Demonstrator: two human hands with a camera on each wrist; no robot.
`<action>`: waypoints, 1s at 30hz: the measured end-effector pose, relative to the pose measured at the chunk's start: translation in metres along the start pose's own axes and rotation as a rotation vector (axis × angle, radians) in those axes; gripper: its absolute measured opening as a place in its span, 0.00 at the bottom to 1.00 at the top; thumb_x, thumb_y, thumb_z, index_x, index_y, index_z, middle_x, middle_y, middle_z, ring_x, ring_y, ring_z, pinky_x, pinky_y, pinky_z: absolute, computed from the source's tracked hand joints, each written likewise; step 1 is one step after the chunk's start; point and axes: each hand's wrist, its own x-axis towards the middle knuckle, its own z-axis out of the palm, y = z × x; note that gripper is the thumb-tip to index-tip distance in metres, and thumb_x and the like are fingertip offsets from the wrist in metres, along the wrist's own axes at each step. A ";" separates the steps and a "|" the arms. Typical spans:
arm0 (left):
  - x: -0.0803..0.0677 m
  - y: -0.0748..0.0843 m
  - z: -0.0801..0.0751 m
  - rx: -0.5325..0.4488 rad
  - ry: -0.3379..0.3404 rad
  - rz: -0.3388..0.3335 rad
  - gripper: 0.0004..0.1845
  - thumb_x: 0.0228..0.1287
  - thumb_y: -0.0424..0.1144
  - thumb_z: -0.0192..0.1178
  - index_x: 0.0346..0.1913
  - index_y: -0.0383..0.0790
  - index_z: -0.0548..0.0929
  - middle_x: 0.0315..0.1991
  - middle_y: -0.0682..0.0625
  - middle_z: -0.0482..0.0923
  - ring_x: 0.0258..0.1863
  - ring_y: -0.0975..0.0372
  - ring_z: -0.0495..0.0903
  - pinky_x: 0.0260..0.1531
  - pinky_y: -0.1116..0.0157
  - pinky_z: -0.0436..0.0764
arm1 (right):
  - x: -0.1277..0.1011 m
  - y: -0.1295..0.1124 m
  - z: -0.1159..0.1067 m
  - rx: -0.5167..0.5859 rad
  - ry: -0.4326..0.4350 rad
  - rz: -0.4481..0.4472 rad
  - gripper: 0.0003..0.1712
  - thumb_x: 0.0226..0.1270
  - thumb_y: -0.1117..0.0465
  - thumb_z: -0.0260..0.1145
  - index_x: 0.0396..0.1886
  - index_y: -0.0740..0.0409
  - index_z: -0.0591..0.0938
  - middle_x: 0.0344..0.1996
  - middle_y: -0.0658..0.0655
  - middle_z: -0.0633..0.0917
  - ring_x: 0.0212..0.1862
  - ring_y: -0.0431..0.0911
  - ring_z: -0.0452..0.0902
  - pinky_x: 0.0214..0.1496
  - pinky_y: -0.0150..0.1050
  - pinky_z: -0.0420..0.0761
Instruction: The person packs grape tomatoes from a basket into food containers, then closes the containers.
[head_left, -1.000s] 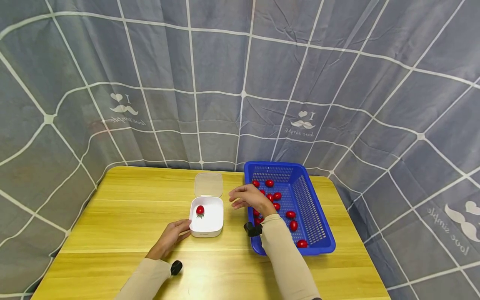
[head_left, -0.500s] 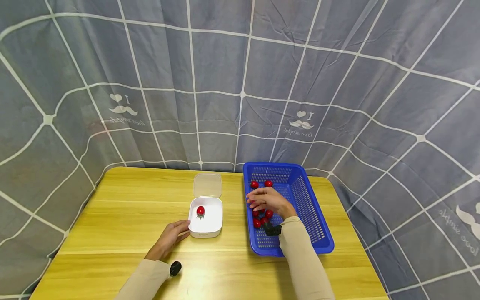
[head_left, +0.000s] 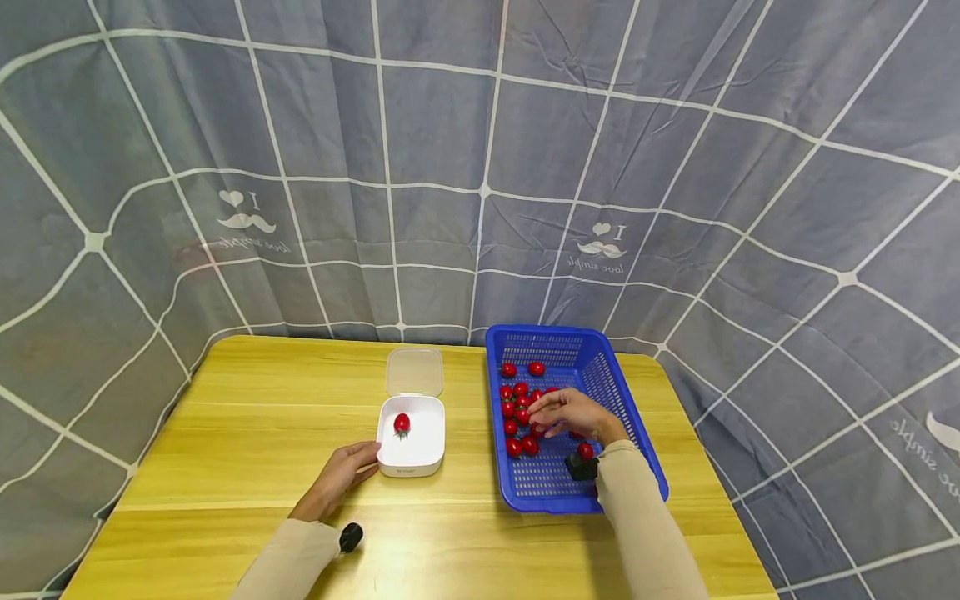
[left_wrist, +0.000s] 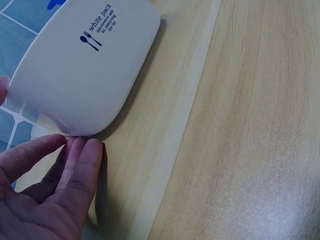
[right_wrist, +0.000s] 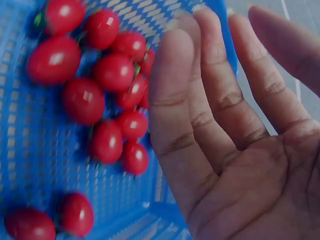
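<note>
At the left side of a white square container (head_left: 424, 433) my left hand (head_left: 335, 481) rests, its fingertips touching the wall. In the left wrist view those fingers (left_wrist: 82, 170) are fairly straight against the container's lower corner. One cherry tomato (head_left: 402, 423) with a green stem end lies inside the container. My right hand (head_left: 573, 414) hovers over a blue plastic basket (head_left: 506, 492) and holds nothing. The right wrist view shows its fingers (right_wrist: 172, 100) loosely extended, beside several cherry tomatoes (right_wrist: 85, 100) on the basket floor. My right hand and sleeve hide part of the basket.
The container's translucent lid (head_left: 415, 372) lies folded back behind it. Both vessels stand on a yellow wooden table (head_left: 262, 417), whose back edge meets a grey checked curtain (head_left: 435, 233). The basket's raised walls surround the tomatoes.
My right hand has moved right, from beside the white container to over the basket, uncovering tomatoes at its left side. My left hand has stayed at the container.
</note>
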 end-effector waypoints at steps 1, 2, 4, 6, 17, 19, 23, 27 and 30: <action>0.000 0.000 0.000 0.000 0.000 -0.002 0.29 0.74 0.42 0.51 0.63 0.18 0.65 0.62 0.29 0.68 0.60 0.46 0.72 0.63 0.54 0.73 | -0.002 0.002 -0.003 -0.005 -0.010 0.005 0.19 0.67 0.69 0.61 0.52 0.82 0.74 0.42 0.64 0.86 0.41 0.46 0.82 0.49 0.51 0.85; 0.000 0.000 0.000 0.001 -0.001 -0.003 0.29 0.74 0.42 0.51 0.63 0.17 0.65 0.62 0.29 0.68 0.60 0.46 0.72 0.63 0.54 0.73 | -0.004 0.005 -0.006 -0.009 -0.016 0.012 0.19 0.67 0.70 0.61 0.52 0.81 0.74 0.42 0.63 0.86 0.41 0.46 0.82 0.49 0.49 0.85; 0.000 0.000 0.000 0.001 0.000 -0.006 0.28 0.74 0.41 0.51 0.63 0.17 0.65 0.62 0.29 0.68 0.60 0.47 0.72 0.63 0.54 0.73 | -0.008 0.009 -0.012 -0.013 -0.029 0.033 0.18 0.67 0.71 0.60 0.52 0.82 0.74 0.41 0.61 0.86 0.41 0.45 0.83 0.47 0.45 0.86; 0.000 0.000 0.000 0.003 -0.001 -0.006 0.28 0.74 0.42 0.51 0.63 0.17 0.65 0.62 0.29 0.68 0.60 0.46 0.71 0.63 0.54 0.73 | -0.011 0.012 -0.017 -0.017 -0.050 0.047 0.18 0.67 0.72 0.59 0.52 0.83 0.73 0.41 0.62 0.86 0.40 0.45 0.83 0.47 0.44 0.86; 0.000 0.001 0.000 0.010 -0.005 -0.004 0.30 0.74 0.43 0.51 0.63 0.17 0.65 0.63 0.28 0.67 0.60 0.46 0.71 0.63 0.53 0.72 | -0.025 0.024 -0.042 -0.106 -0.102 0.173 0.15 0.65 0.76 0.57 0.51 0.78 0.78 0.46 0.70 0.83 0.41 0.47 0.82 0.51 0.48 0.84; 0.000 0.001 0.000 0.010 -0.003 -0.004 0.30 0.74 0.43 0.51 0.63 0.18 0.65 0.62 0.28 0.67 0.60 0.46 0.71 0.63 0.54 0.73 | -0.026 0.026 -0.044 -0.133 -0.112 0.201 0.15 0.65 0.77 0.57 0.50 0.77 0.78 0.47 0.71 0.83 0.41 0.46 0.82 0.50 0.48 0.85; 0.000 0.001 0.000 0.008 -0.008 -0.001 0.30 0.74 0.43 0.52 0.63 0.17 0.65 0.62 0.29 0.67 0.59 0.47 0.72 0.63 0.53 0.73 | -0.027 0.030 -0.047 -0.168 -0.133 0.269 0.16 0.63 0.77 0.57 0.50 0.78 0.78 0.45 0.69 0.84 0.40 0.46 0.82 0.50 0.48 0.84; 0.000 0.001 0.000 0.012 -0.011 -0.001 0.30 0.74 0.44 0.51 0.63 0.17 0.65 0.62 0.29 0.67 0.60 0.47 0.72 0.63 0.53 0.73 | -0.027 0.034 -0.047 -0.224 -0.144 0.345 0.16 0.61 0.77 0.58 0.49 0.75 0.80 0.43 0.65 0.86 0.39 0.46 0.82 0.50 0.48 0.83; 0.000 0.001 0.000 0.015 -0.014 -0.003 0.30 0.74 0.43 0.51 0.64 0.17 0.64 0.63 0.28 0.66 0.60 0.46 0.71 0.63 0.53 0.73 | -0.028 0.037 -0.047 -0.257 -0.141 0.416 0.16 0.59 0.77 0.58 0.47 0.71 0.83 0.41 0.62 0.87 0.37 0.45 0.81 0.45 0.44 0.84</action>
